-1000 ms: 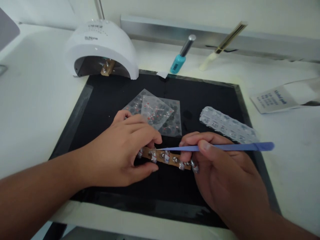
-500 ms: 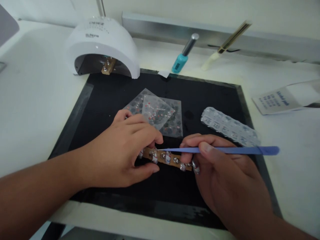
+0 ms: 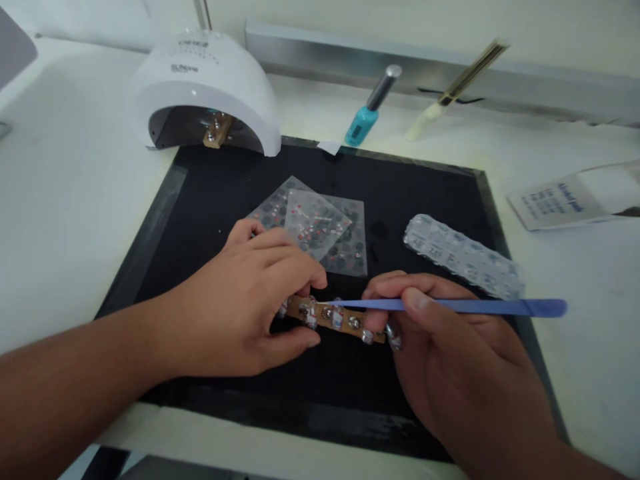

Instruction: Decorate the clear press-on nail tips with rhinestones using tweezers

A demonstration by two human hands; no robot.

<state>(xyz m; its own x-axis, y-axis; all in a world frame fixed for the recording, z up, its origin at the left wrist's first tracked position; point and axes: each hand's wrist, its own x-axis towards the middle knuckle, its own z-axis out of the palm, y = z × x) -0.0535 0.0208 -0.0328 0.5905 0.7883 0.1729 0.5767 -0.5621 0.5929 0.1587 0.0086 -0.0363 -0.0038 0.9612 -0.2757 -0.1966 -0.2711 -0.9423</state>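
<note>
My left hand [image 3: 255,300] is closed round the left end of a narrow wooden strip [image 3: 321,312], thumb on the near side and fingers on the far side. Along the strip stand silver knobs, some bearing decorated false nails [image 3: 338,316]. In my right hand [image 3: 460,373] is a pair of slim blue tweezers [image 3: 500,307], held like a pen. Their fine tip points left and meets the false nail beside my left fingers; whether it grips anything is too small to tell. My right fingertips are close to the strip's right end.
Two clear sheets [image 3: 345,253] dotted with small gems lie on the black mat [image 3: 400,187], left of a clear blister strip [image 3: 463,257]. Behind stand a white nail lamp [image 3: 215,83] with another wooden strip inside, and a turquoise bottle [image 3: 362,125]. An alcohol-pad packet [image 3: 555,200] lies right.
The tweezers and my right hand have shifted very slightly right and down in the view. My left hand still holds the strip in the same place.
</note>
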